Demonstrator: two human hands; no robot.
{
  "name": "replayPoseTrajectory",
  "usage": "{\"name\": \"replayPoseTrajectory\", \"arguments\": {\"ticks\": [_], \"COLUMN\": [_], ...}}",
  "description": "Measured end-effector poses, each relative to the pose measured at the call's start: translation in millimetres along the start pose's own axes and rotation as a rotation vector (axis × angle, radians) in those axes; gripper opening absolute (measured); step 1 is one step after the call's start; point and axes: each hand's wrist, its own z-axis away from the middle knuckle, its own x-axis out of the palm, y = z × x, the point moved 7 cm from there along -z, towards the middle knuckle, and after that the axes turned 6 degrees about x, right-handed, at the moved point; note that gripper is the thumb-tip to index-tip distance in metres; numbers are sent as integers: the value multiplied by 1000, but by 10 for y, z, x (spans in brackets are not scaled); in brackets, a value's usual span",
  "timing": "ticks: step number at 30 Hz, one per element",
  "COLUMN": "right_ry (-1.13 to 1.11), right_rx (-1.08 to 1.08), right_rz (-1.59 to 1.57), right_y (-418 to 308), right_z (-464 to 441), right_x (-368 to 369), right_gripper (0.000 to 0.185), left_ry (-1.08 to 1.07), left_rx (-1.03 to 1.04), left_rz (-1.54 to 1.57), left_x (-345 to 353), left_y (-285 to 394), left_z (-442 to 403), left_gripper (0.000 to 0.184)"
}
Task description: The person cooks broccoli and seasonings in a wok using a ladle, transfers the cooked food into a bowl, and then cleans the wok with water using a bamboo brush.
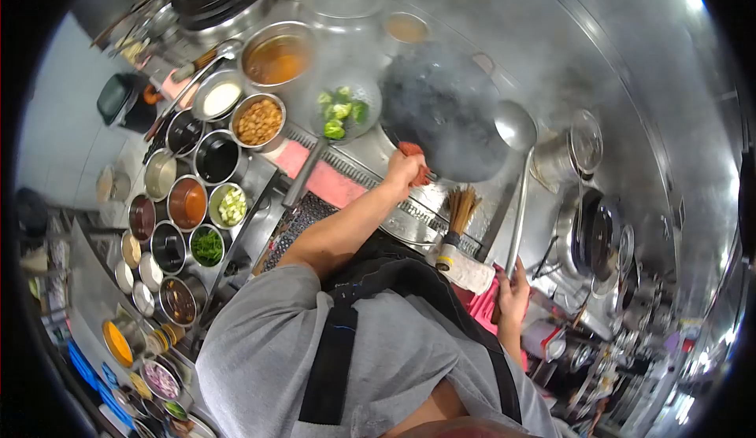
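Observation:
My left hand (pixel 403 170) is closed around a folded red cloth (pixel 414 159) at the near rim of a dark wok (pixel 445 115). Smoke or steam hides much of the wok's inside. My right hand (pixel 513 290) grips the long handle of a metal ladle (pixel 516 126), whose bowl hangs at the wok's right rim. Left of the wok, a perforated strainer (pixel 364 96) holds green broccoli (pixel 339 112), its handle pointing toward me. A bamboo wok brush (pixel 461 210) lies between my two hands.
Many metal pots of sauces and chopped ingredients stand at the left, including fried brown pieces (pixel 258 121) and green herbs (pixel 207 247). A pot of brown liquid (pixel 276 59) sits behind the strainer. A pink cloth (pixel 335 182) lies along the stove edge. A lidded pot (pixel 591 233) is at the right.

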Motion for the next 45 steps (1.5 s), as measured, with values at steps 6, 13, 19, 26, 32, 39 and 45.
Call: {"name": "replayPoseTrajectory", "arguments": {"ticks": [6, 13, 19, 26, 32, 39, 45], "right_ry": [-93, -259, -502, -608, -808, -930, -794], "right_rx": [25, -341, -662, -792, -390, -117, -66], "right_rz": [-240, 115, 375, 710, 504, -204, -355], "right_y": [-417, -1477, -2903, -3259, -2931, -2686, -2060], "right_z": [-222, -663, -763, -882, -983, -1075, -1435], "right_x": [286, 869, 2186, 3471, 3732, 3185, 1909], "right_gripper": [57, 55, 54, 56, 55, 55, 59], "left_ry": [-48, 82, 323, 341, 464, 599, -274], "left_rx": [-23, 172, 157, 240, 410, 748, 402], "left_rz": [4, -698, -1071, -1314, -1359, -1262, -1424], "left_x": [181, -350, -1651, -2081, -2137, -1821, -1443], "left_y": [-413, -201, 124, 68, 214, 301, -1747], "left_z": [-566, -581, 268, 357, 515, 1433, 1374], "left_gripper": [17, 69, 52, 64, 81, 53, 34]}}
